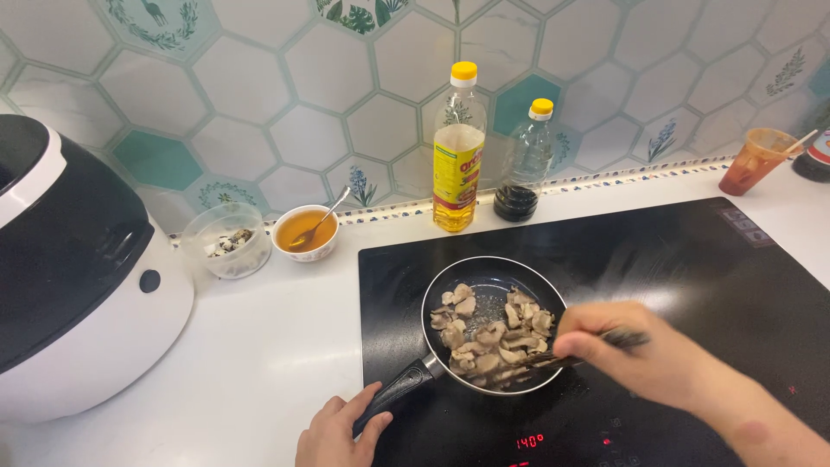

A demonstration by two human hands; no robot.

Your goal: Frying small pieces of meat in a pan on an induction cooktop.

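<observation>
On the black induction hob, head view: sitting near the front-left corner, a small dark frying pan, holding pale sliced pieces, likely mushrooms, spread across the base. Red digits glowing on the hob's front edge, so presumably heating.

Gripping the pan's black handle: left hand, fingers wrapping around the handle's end, closed on it. Holding a dark utensil, probably a spatula or fork: right hand, fingers closed round its shaft, tip resting among the pieces at the pan's right side.

Judging handling: pan appearing light and rigid, sliding easily on the smooth glass, hence needing steadying; handle being the only safe place to take hold, rim and body probably hot. Pieces looking soft, moist and slippery, tearing readily under hard pressing.

Standing on the white worktop behind the hob: a yellow-capped oil bottle and a nearly empty bottle of dark liquid, just beside each other. Resting further left: a small bowl of amber liquid with a spoon, a clear plastic tub, and a large black-and-white cooker appliance. Showing at far right: an orange-tinted cup.
</observation>
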